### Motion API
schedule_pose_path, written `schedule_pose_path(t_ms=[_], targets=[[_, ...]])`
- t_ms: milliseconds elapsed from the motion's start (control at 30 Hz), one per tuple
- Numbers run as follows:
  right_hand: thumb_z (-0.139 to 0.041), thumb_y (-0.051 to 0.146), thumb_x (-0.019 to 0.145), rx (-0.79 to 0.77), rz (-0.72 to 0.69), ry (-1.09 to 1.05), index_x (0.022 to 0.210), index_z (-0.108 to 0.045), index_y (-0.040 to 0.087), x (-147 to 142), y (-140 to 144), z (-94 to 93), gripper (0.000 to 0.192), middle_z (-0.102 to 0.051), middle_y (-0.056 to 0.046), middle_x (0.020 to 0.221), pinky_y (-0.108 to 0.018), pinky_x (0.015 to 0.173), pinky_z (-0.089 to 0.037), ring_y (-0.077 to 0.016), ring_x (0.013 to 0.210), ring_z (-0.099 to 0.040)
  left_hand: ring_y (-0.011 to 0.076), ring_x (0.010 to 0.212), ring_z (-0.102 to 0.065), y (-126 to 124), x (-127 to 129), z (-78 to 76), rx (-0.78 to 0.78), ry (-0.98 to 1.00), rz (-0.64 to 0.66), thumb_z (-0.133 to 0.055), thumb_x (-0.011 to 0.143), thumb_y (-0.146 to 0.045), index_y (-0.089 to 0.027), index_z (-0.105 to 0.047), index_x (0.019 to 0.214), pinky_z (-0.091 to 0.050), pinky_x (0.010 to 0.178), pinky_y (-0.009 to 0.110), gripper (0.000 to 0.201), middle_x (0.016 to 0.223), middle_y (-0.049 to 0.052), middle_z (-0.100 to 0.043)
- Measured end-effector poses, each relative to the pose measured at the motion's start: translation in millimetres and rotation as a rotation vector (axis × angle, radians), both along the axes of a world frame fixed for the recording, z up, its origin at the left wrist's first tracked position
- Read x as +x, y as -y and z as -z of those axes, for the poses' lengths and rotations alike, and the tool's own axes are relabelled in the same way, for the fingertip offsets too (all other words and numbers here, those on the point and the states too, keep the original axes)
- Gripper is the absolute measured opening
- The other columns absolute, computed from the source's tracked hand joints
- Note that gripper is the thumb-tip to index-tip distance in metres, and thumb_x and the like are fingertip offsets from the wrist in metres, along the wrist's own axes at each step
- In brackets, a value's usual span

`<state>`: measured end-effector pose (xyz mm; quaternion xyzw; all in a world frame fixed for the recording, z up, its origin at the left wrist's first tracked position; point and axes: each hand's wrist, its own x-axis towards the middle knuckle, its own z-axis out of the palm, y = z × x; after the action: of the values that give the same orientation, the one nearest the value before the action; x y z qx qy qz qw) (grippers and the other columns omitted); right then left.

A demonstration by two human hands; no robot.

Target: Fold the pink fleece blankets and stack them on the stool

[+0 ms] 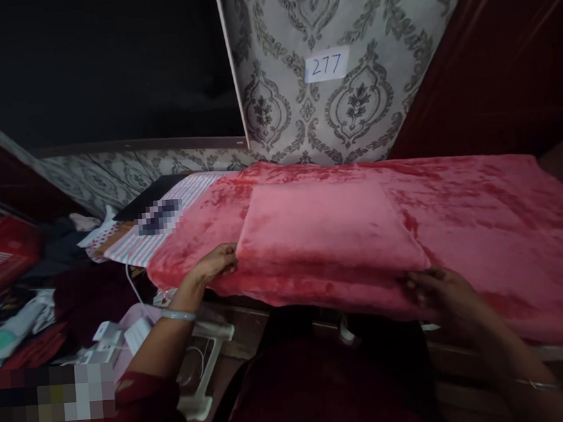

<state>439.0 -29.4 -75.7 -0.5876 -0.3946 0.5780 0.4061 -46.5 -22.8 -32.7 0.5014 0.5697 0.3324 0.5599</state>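
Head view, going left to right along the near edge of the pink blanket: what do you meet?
Red basket → striped cloth → left hand gripping the folded pink piece → right hand at its other corner → spread pink blanket.

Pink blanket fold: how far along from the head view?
Done: the pink fleece blanket lies spread on the surface, and part of it is already folded into a neat rectangle on top. In hand: the left hand grips the rectangle's left near corner, and the right hand holds its right near corner. Left: the wide stretch to the right is still flat and unfolded.
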Motion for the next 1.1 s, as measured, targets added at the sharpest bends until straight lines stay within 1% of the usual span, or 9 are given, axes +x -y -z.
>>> schedule_pose_path(t_ms=[100,167,267,367,467,633,833,1000,1100], targets=[[-0.089,0.057,0.048,0.005,-0.027,0.043,0.074,-0.068,0.016,-3.9,0.4,-1.4,0.053,-0.07,-0.005,0.068,-0.023,0.041,-0.04,-0.0084,0.043,-0.048,0.0051,0.037,-0.033,-2.4,3.1,-3.1,0.006,-0.03,0.021,-0.066,0.053,-0.026,-0.017,-0.057,0.056,-0.02,0.039,0.018,0.013,0.041,-0.006,-0.044],[-0.086,0.06,0.051,0.004,-0.064,0.122,0.074,-0.067,0.016,-5.8,0.9,-4.2,0.054,-0.067,-0.006,0.062,-0.023,0.04,-0.038,-0.0101,0.042,-0.049,0.0046,0.038,-0.033,-3.3,8.2,-6.2,0.038,-0.024,-0.013,-0.068,0.055,-0.026,-0.017,-0.058,0.06,-0.021,0.04,0.018,0.015,0.043,-0.007,-0.045],[-0.082,0.064,0.055,0.045,-0.086,0.211,0.074,-0.064,0.017,2.5,-1.6,-10.0,0.054,-0.061,-0.004,0.053,-0.025,0.042,-0.04,-0.0131,0.043,-0.051,0.0084,0.045,-0.045,-1.3,16.1,-9.8,0.122,0.04,-0.154,-0.075,0.058,-0.031,-0.018,-0.062,0.071,-0.033,0.046,0.02,0.023,0.053,-0.005,-0.056],[-0.081,0.064,0.057,0.146,-0.022,0.217,0.074,-0.06,0.02,21.8,-6.9,-11.8,0.051,-0.064,-0.004,0.059,-0.026,0.048,-0.047,-0.015,0.049,-0.058,0.0147,0.058,-0.058,4.4,19.6,-9.0,0.191,0.168,-0.244,-0.081,0.059,-0.039,-0.018,-0.065,0.081,-0.046,0.058,0.026,0.034,0.065,-0.001,-0.066],[-0.081,0.066,0.054,0.149,0.004,0.253,0.07,-0.056,0.021,34.5,-11.7,-6.2,0.054,-0.059,-0.001,0.053,-0.025,0.045,-0.044,-0.0139,0.046,-0.055,0.0153,0.058,-0.059,12.3,18.9,-4.2,0.13,0.213,-0.218,-0.084,0.056,-0.04,-0.018,-0.065,0.082,-0.048,0.061,0.027,0.039,0.067,0.0,-0.068],[-0.082,0.064,0.05,0.092,-0.025,0.253,0.07,-0.054,0.021,30.7,-15.2,0.1,0.055,-0.058,0.001,0.05,-0.023,0.043,-0.042,-0.0116,0.043,-0.052,0.0155,0.062,-0.06,18.7,10.7,1.0,0.058,0.077,-0.192,-0.083,0.059,-0.037,-0.017,-0.068,0.082,-0.046,0.061,0.025,0.034,0.069,0.0,-0.068],[-0.077,0.061,0.051,0.122,0.017,0.273,0.075,-0.056,0.02,22.1,-14.4,-2.1,0.051,-0.061,-0.001,0.056,-0.025,0.045,-0.041,-0.0117,0.044,-0.05,0.0177,0.066,-0.061,13.7,15.0,-3.4,0.088,0.147,-0.232,-0.073,0.066,-0.062,-0.016,-0.07,0.09,-0.047,0.06,0.028,0.052,0.079,0.005,-0.072],[-0.058,0.07,0.071,0.352,0.18,0.407,0.078,-0.059,0.022,19.3,-7.9,-17.6,0.048,-0.065,-0.004,0.066,-0.026,0.048,-0.042,-0.0159,0.055,-0.056,0.0269,0.089,-0.066,16.7,32.2,-17.2,0.163,-0.099,-0.342,-0.079,0.054,-0.071,-0.02,-0.071,0.083,-0.052,0.075,0.033,0.059,0.086,0.006,-0.074],[-0.05,0.073,0.078,0.316,0.142,0.328,0.092,-0.061,0.021,11.9,-6.4,-33.2,0.055,-0.063,-0.002,0.064,-0.027,0.045,-0.04,-0.0159,0.049,-0.054,0.033,0.105,-0.063,15.3,38.0,-24.0,0.148,-0.23,-0.33,-0.077,0.048,-0.078,-0.021,-0.074,0.081,-0.052,0.086,0.036,0.065,0.094,0.008,-0.076]])
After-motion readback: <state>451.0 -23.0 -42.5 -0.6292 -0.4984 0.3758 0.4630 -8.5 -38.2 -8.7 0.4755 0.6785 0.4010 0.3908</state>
